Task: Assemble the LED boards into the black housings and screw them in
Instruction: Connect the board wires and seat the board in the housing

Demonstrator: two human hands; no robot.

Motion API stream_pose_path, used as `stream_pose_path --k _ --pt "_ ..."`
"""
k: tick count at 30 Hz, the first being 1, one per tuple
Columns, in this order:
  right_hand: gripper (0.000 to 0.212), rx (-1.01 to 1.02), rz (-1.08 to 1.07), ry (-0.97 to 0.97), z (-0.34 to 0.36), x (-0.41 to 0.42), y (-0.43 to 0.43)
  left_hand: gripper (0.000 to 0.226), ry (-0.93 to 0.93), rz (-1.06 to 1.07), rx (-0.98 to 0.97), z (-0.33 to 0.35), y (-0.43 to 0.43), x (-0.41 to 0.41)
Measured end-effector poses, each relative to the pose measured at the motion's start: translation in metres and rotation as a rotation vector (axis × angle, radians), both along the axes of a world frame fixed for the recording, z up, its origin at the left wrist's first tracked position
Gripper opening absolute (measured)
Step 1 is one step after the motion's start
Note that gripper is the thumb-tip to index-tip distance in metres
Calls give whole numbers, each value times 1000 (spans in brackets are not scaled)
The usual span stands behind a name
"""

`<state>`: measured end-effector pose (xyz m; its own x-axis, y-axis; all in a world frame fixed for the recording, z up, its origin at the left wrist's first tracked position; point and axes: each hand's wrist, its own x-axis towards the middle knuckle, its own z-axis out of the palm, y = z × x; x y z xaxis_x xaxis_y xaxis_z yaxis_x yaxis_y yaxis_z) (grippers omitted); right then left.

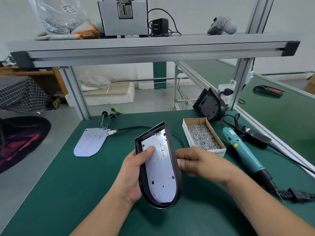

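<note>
From the head camera, the black D-shaped plastic housing was held tilted above the green tabletop, with the white LED board lying inside it. The left grip cradled the housing's left wall, thumb pressed on the board. The right grip clasped the right wall.

The housing looked stiff and light. The thin board seemed fragile, so it was best pushed at bare patches between LEDs while the housing was held by its walls.

A second white LED board with wires lay to the left. The cardboard box of screws sat close on the right, and the teal electric screwdriver lay beyond it. Open tabletop lay beneath the housing for setting it down.
</note>
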<state>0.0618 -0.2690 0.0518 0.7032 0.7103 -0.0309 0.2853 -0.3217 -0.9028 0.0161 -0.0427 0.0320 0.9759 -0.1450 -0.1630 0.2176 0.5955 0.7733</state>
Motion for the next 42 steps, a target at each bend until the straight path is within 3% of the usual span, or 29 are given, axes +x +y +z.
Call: stream_pose_path --k 3,6,12,26,30,35,39,42 --pt "14 62 -161 37 -1 8 -5 55 70 4 -4 -1 3 2" --pt "12 -98 -294 -187 -5 13 -4 52 113 18 -16 0 4 2" --pt "33 -58 -208 -203 -8 7 2 49 97 -45 -33 0 8 0" --pt "15 256 -257 12 -11 6 4 48 2 -292 -16 1 14 -2" --pt "19 226 -315 -30 -8 5 7 51 -8 -307 -23 0 12 -3" --pt "19 93 -301 -110 -2 1 6 72 -2 -255 -86 2 10 -1" --pt "20 67 -281 -127 1 -1 6 51 -61 -286 -97 2 8 -3" --pt "23 109 -319 -128 -1 -2 7 60 -23 -227 -34 0 11 -1"
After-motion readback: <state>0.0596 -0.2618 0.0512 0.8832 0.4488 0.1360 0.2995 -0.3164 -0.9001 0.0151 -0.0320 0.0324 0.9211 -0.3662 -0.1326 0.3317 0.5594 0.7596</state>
